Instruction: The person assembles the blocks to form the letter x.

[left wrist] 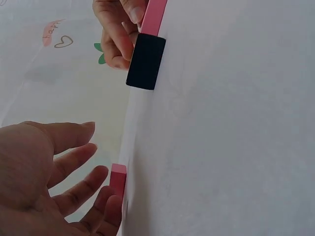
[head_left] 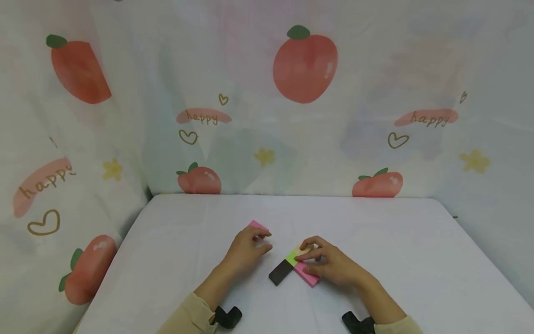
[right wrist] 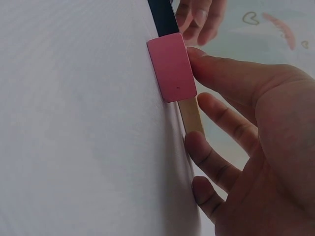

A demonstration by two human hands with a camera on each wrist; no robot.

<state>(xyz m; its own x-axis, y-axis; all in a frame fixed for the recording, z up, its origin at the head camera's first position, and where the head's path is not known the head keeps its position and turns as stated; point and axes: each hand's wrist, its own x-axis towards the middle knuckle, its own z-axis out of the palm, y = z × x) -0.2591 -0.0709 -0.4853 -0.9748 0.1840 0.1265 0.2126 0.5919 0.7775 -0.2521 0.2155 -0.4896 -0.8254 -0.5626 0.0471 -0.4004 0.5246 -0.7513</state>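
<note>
In the head view my left hand (head_left: 245, 250) lies low over the white table, fingers parted and loosely bent. A pink block (head_left: 259, 226) sits just beyond its fingers; the left wrist view shows this pink block (left wrist: 118, 179) right beside the outer fingertips. My right hand (head_left: 335, 264) rests over a group of blocks. Its thumb overlaps a pink block (head_left: 309, 277), and its fingertips reach a bright green block (head_left: 291, 258) and a plain wooden block (right wrist: 190, 115), partly hidden by the fingers. A black block (head_left: 281, 272) meets the green one at the group's near left.
White cloth covers the table (head_left: 200, 232). Behind and at the left hangs a fabric backdrop (head_left: 238, 69) printed with fruit, hearts and "happy". Black wrist-worn devices (head_left: 228, 317) sit below both hands, next to beige sleeves (head_left: 187, 317).
</note>
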